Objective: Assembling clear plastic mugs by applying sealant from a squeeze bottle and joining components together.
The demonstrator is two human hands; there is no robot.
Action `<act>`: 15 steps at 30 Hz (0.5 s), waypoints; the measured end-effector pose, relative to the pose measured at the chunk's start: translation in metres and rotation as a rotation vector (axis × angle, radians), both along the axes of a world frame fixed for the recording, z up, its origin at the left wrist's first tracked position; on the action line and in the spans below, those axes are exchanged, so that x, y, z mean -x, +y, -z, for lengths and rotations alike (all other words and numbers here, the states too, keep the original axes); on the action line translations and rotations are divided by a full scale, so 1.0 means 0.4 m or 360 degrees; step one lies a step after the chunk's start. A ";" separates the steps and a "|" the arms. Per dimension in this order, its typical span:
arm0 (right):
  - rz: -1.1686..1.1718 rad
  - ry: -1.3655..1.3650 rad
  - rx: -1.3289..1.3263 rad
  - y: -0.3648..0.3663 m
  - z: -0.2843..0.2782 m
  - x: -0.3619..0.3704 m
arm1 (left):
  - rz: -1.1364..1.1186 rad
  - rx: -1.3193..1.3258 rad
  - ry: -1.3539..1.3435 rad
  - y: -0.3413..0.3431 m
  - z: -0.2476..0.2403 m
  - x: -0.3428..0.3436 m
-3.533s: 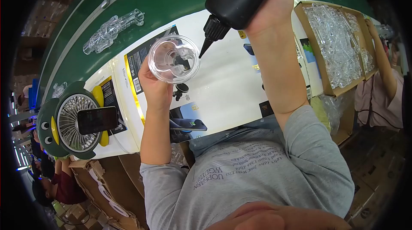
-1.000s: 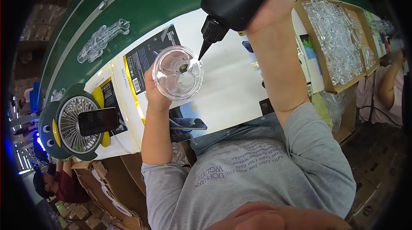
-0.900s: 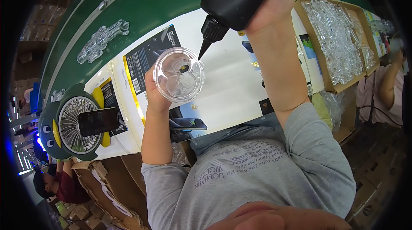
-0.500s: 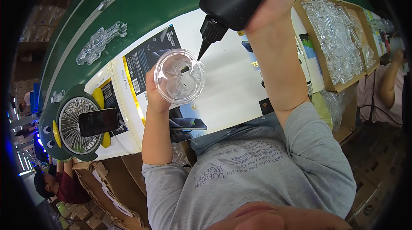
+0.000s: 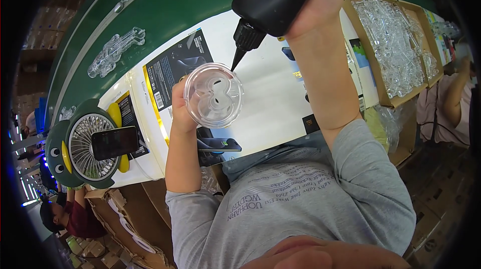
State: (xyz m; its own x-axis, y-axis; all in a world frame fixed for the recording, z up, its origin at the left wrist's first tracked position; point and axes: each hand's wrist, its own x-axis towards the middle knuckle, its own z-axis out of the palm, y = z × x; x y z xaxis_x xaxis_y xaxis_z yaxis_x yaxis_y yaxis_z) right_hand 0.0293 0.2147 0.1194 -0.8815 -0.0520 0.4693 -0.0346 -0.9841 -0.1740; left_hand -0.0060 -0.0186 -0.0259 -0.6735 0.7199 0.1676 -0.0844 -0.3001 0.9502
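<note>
My left hand [image 5: 181, 104] is closed around a clear round plastic piece [image 5: 214, 96], its circular rim facing up and curved shapes showing inside. Its fingers are partly seen through and behind the clear plastic. In my right hand [image 5: 320, 14] is a black squeeze bottle [image 5: 280, 3], tilted with its tapered nozzle [image 5: 237, 59] pointing down. The nozzle tip sits at the far right part of the piece's rim; whether it touches, I cannot tell. No liquid can be made out at the tip.
Printed sheets [image 5: 265, 98] cover the work surface. A cardboard box of clear plastic parts [image 5: 391, 48] stands right; more clear parts [image 5: 115, 52] lie far left on the green table [image 5: 165, 16]. A penguin-shaped fan [image 5: 92, 143] with a phone [image 5: 115, 143] is left. Other people are beyond both sides.
The clear round piece has shifted slightly right and toward me, and its tilt has changed under the nozzle. My right hand and the bottle have barely moved.
</note>
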 end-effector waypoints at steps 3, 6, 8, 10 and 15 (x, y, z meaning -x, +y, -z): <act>-0.0001 0.0002 -0.0004 -0.001 0.000 0.001 | -0.0034 0.0130 0.0136 0.005 -0.006 -0.004; -0.0007 0.0004 -0.0002 0.000 0.000 -0.001 | -0.0088 0.0214 0.0241 0.014 -0.013 -0.009; -0.0017 0.0005 0.0005 0.000 0.000 -0.001 | -0.0084 0.0178 0.0212 0.013 -0.011 -0.007; -0.0045 0.0014 0.0014 -0.003 -0.001 0.001 | 0.0050 0.0060 0.0198 0.001 -0.001 0.000; -0.0062 0.0019 0.0029 -0.006 -0.001 -0.001 | -0.0070 0.0108 0.0071 -0.011 0.015 0.003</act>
State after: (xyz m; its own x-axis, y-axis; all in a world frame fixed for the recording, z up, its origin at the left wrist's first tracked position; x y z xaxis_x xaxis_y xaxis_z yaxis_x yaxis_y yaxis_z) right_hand 0.0295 0.2125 0.1198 -0.8733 -0.0776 0.4810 0.0019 -0.9878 -0.1559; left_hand -0.0071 -0.0231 -0.0321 -0.6978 0.7004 0.1501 -0.0294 -0.2374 0.9710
